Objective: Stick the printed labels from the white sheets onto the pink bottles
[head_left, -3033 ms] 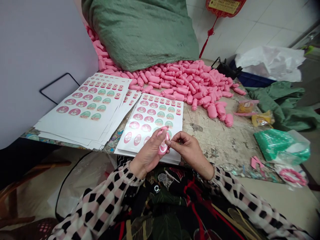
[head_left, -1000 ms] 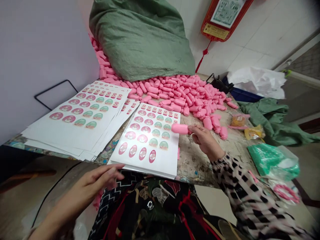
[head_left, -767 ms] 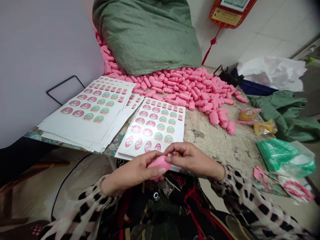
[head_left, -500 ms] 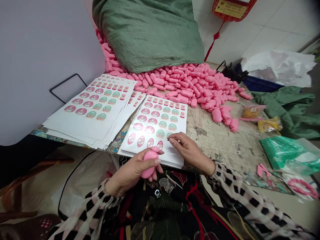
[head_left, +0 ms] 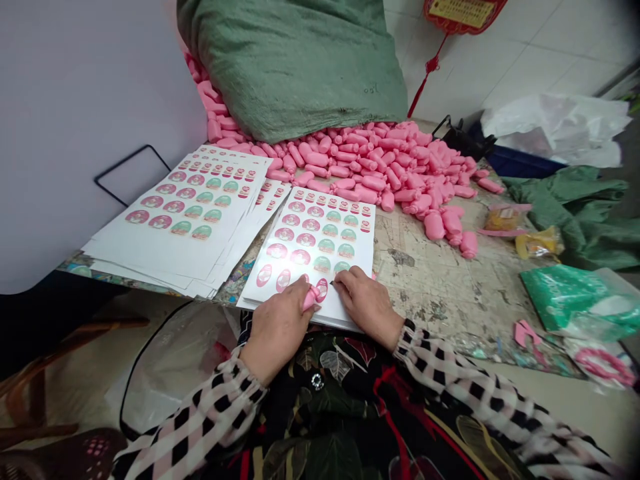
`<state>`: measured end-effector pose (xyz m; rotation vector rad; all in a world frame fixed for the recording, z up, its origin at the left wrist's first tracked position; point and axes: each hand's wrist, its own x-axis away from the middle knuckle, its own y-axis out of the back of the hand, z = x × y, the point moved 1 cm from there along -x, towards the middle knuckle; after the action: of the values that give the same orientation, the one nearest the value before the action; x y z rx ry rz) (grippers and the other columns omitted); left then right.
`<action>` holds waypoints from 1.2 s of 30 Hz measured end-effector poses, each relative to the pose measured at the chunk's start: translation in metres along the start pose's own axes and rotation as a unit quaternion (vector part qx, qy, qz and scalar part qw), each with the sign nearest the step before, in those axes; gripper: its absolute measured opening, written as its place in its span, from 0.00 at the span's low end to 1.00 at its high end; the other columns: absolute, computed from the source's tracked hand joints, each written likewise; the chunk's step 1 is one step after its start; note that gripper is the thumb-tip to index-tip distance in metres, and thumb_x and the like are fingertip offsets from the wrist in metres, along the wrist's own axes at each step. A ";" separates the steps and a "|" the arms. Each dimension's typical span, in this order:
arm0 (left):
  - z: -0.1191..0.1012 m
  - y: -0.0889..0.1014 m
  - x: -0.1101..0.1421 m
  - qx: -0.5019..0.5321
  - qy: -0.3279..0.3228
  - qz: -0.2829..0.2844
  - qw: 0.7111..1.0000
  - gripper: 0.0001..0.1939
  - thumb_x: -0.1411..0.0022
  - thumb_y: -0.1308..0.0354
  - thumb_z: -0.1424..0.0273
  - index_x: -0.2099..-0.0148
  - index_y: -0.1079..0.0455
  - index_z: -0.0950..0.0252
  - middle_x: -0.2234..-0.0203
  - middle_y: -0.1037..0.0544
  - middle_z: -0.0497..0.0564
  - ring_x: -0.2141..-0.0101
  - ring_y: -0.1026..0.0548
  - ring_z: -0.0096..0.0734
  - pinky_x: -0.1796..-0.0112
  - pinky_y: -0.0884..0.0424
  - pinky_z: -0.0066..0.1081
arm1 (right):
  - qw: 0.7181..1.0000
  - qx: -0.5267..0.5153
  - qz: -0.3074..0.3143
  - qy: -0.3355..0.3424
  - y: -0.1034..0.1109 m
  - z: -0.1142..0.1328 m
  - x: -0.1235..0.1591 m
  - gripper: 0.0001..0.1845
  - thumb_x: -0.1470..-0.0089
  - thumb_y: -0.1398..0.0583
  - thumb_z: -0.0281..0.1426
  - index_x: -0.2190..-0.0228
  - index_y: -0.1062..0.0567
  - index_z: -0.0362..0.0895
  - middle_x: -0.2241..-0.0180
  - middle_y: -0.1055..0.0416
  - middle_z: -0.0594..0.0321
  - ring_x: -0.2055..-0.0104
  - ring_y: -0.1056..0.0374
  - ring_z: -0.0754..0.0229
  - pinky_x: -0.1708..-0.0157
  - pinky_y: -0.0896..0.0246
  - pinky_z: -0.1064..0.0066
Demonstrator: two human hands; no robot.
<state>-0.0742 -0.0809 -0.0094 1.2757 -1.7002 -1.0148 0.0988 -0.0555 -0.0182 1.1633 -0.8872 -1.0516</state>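
By the left hand [head_left: 281,325], fingers curled, a pink bottle [head_left: 311,298] is gripped, its narrow end seen jutting right, over the near sticker sheet [head_left: 265,295]. Just right of an oval label [head_left: 322,289], the right hand [head_left: 364,300] is bent; whether anything's pinched cannot be told.

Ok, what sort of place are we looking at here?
Probably a small workshop: many loose pink bottles are heaped by a big green sack, and stacked sticker sheets lie on a worn, stained table.
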 end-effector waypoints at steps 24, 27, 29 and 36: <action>0.002 -0.009 0.005 -0.006 0.037 0.002 0.999 0.26 0.36 0.54 0.59 0.37 0.45 0.58 0.44 0.32 0.53 0.54 0.27 0.43 0.59 0.32 0.37 | 0.998 -0.018 0.003 0.060 0.000 0.000 0.008 0.14 0.38 0.52 0.32 0.60 0.28 0.45 0.61 0.34 0.57 0.63 0.36 0.60 0.68 0.45 0.70; 0.004 -0.011 0.006 -0.008 0.030 -0.006 0.999 0.26 0.36 0.55 0.58 0.37 0.45 0.58 0.43 0.33 0.53 0.54 0.27 0.44 0.60 0.32 0.38 | 0.998 -0.040 -0.011 0.040 -0.003 0.001 0.008 0.13 0.38 0.52 0.33 0.61 0.29 0.45 0.62 0.34 0.59 0.63 0.36 0.60 0.67 0.45 0.71; 0.004 -0.011 0.006 -0.004 0.028 -0.008 1.000 0.26 0.36 0.55 0.58 0.37 0.46 0.57 0.43 0.33 0.52 0.54 0.27 0.43 0.60 0.32 0.38 | 0.998 -0.053 -0.015 0.033 -0.005 0.002 0.009 0.12 0.38 0.52 0.33 0.62 0.29 0.45 0.63 0.34 0.59 0.63 0.36 0.60 0.68 0.45 0.71; 0.002 -0.011 0.007 0.004 0.043 -0.002 0.999 0.26 0.36 0.53 0.60 0.37 0.46 0.56 0.43 0.33 0.52 0.54 0.27 0.41 0.59 0.32 0.36 | 0.993 -0.107 -0.033 -0.020 -0.009 0.008 0.014 0.11 0.39 0.50 0.33 0.64 0.29 0.46 0.63 0.35 0.60 0.64 0.36 0.61 0.68 0.44 0.71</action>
<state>-0.0738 -0.0890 -0.0195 1.3092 -1.6386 -0.9437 0.0934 -0.0717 -0.0253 1.0008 -0.7498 -1.1970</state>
